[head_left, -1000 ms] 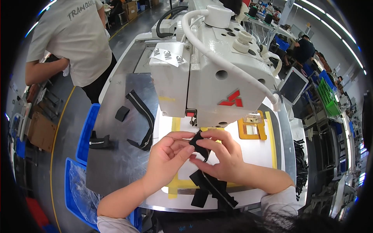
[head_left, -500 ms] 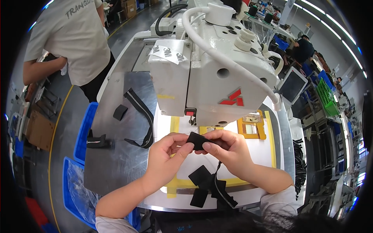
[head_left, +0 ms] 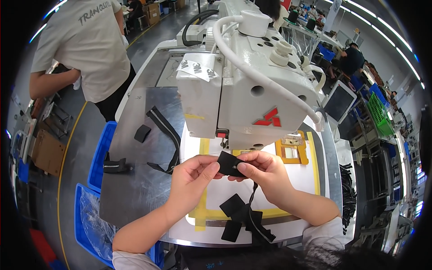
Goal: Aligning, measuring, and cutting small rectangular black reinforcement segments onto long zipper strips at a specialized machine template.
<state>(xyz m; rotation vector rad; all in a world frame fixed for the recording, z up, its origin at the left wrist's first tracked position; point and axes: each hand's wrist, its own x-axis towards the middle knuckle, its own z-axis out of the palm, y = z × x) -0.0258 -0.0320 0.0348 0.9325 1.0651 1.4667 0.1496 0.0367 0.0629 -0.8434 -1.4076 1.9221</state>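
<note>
Both my hands hold one small black fabric piece just under the head of a large white sewing machine. My left hand pinches its left end, and my right hand grips its right side with the thumb on top. A black strap with a zipper hangs down from the piece to more black fabric patches lying on the white work surface with yellow tape lines.
A black zipper strip and small black pieces lie on the grey metal plate at left. An orange frame sits at right. Blue bins stand by the table's left edge. A person in a light shirt stands far left.
My hands lifted and turned the black piece from a folded bundle to flat and level between my fingers, slightly higher under the machine head. The strap now hangs freely below.
</note>
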